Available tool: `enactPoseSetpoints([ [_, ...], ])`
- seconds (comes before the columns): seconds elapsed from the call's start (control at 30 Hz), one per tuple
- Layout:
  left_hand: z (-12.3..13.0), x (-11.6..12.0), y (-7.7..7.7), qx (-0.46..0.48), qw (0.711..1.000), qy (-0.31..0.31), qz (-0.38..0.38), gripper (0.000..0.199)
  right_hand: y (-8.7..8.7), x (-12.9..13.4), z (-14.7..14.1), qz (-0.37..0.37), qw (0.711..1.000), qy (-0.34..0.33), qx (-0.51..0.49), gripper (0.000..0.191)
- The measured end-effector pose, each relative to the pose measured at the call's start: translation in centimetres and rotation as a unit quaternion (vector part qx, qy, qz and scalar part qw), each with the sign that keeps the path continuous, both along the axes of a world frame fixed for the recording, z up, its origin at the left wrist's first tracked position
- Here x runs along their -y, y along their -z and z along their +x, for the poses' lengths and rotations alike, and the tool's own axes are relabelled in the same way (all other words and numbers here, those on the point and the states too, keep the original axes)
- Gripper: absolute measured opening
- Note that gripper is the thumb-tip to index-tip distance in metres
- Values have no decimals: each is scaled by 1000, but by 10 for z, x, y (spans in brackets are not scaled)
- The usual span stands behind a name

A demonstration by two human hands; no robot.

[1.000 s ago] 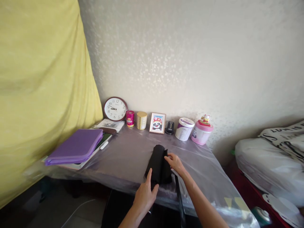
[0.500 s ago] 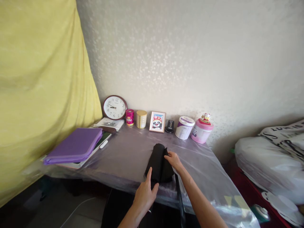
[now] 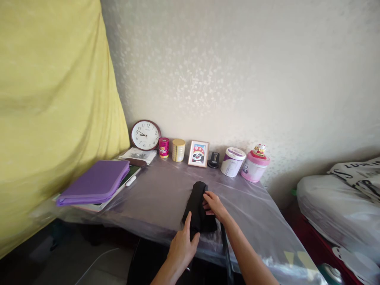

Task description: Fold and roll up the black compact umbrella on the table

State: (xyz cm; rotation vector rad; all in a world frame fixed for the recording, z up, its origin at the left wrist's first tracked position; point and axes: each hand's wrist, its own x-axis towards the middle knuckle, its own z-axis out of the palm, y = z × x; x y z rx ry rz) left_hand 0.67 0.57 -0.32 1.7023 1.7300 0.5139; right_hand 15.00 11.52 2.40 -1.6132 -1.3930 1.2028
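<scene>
A folded black cloth [image 3: 194, 206] lies lengthwise on the table, near its front edge. My left hand [image 3: 182, 245] grips the near end, index finger along the left side and thumb at the near right corner; its other fingers are hidden. At the cloth's right side, my right hand [image 3: 214, 206] has its fingers curled against the folded edge. A small dark flap of the fabric shows below the right fingers.
The table [image 3: 160, 198] has a clear plastic cover. A purple folder [image 3: 95, 182] lies left. Along the wall stand a clock [image 3: 145, 135], pink can [image 3: 164, 148], yellow-lidded can [image 3: 178, 151], panda picture frame [image 3: 198, 154], white-purple tub [image 3: 233, 162] and pink-lidded tub [image 3: 254, 167].
My right hand has brought the cloth's right part over to the left, so the bundle is narrower. My left hand stays at the near end. The view has shifted slightly.
</scene>
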Motion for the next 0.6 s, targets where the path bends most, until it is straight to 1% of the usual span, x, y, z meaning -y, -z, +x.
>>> enactPoseSetpoints([
  [0.07,0,0,1,7,1000,1,6,64,-3,6,-1,-51,995,-20,-80,43],
  [0.1,0,-1,2,8,1000,1,6,64,-2,8,-2,-64,993,-24,-98,45],
  [0.13,0,-1,2,7,1000,2,5,64,0,10,-3,-65,993,-23,-92,47],
  [0.2,0,-2,3,0,1000,3,0,64,5,10,-4,-45,998,-12,-37,46],
  [0.27,0,-2,2,-6,1000,6,-1,65,12,10,-7,7,999,5,50,41],
  [0.33,0,-2,2,-16,1000,9,3,64,17,10,-9,86,983,23,162,35],
  [0.4,1,-2,1,-33,999,13,8,64,20,11,-13,141,953,50,263,35],
  [0.47,4,0,0,-58,998,20,11,65,20,12,-18,139,936,71,315,42],
  [0.6,17,3,-7,-115,992,40,25,65,24,6,-31,97,940,90,313,59],
])
